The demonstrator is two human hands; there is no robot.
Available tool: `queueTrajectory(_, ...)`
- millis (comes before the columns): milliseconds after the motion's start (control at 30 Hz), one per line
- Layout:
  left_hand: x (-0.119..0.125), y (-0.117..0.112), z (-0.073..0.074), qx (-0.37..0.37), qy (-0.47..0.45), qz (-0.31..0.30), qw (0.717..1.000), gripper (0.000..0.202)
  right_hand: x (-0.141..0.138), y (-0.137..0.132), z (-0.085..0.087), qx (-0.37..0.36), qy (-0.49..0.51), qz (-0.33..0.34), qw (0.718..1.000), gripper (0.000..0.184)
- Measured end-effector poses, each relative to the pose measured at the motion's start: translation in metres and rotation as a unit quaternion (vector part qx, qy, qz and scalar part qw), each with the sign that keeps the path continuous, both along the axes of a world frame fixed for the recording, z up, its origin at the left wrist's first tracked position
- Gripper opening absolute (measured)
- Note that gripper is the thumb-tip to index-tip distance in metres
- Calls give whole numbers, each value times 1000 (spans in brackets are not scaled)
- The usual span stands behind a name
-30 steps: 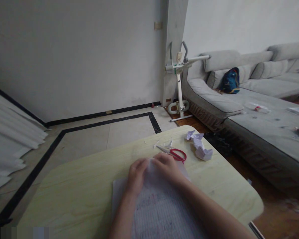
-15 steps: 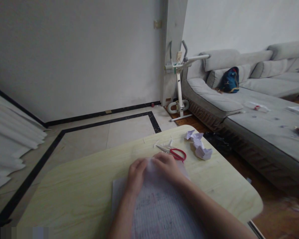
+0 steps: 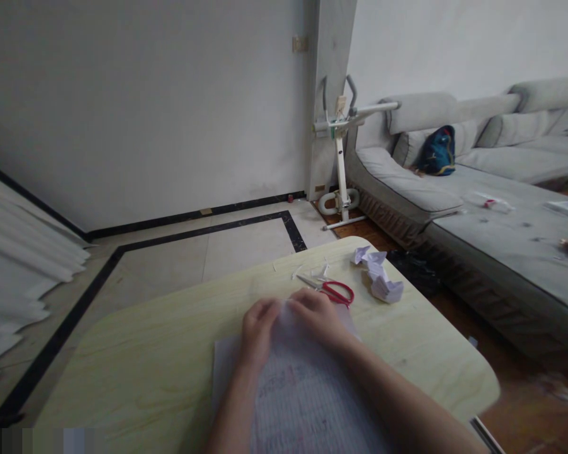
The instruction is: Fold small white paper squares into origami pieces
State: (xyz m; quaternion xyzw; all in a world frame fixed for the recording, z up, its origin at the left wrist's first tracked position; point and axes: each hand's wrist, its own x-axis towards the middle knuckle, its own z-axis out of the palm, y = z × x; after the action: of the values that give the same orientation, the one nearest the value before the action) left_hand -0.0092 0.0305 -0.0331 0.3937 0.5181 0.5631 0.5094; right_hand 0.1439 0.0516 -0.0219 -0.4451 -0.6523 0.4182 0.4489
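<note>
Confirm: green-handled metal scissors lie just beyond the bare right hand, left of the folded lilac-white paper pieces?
Handle colour wrong: the head view shows red-handled metal scissors. They lie just beyond the bare right hand, left of the folded lilac-white paper pieces.

Pale wood-grained bench (image 3: 146, 366) with rounded corners, lined paper (image 3: 307, 403) lay toward its near side, red-handled scissors (image 3: 338, 293) lay beside white scraps (image 3: 322, 271), folded papers (image 3: 387, 289) sat farther right.

From where I stood, the tabletop (image 3: 156, 366) was smooth and wood-grained. The ruled sheet (image 3: 305, 391) was matt paper; at its one o'clock, the scissors (image 3: 322, 288) had metal blades and, seemingly, plastic handles. Toward two, matt cloth covered the sofa (image 3: 497, 258).
</note>
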Motion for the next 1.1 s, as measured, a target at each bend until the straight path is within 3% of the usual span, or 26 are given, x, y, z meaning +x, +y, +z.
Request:
queueTrajectory(267, 0, -2, 6, 0, 34, 25, 999, 19, -1, -2, 3, -33, 5, 2, 999, 11)
queueTrajectory(533, 2, -3, 8, 0, -27, 14, 1000, 19, -4, -5, 8, -44, 5, 1, 999, 12)
queueTrajectory(900, 2, -2, 11, 11, 92, 3, 996, 19, 2, 0, 2, -57, 29, -10, 998, 14)
queueTrajectory(1100, 1, -1, 8, 0, 86, 12, 996, 19, 1, -1, 7, -52, 29, -9, 998, 12)
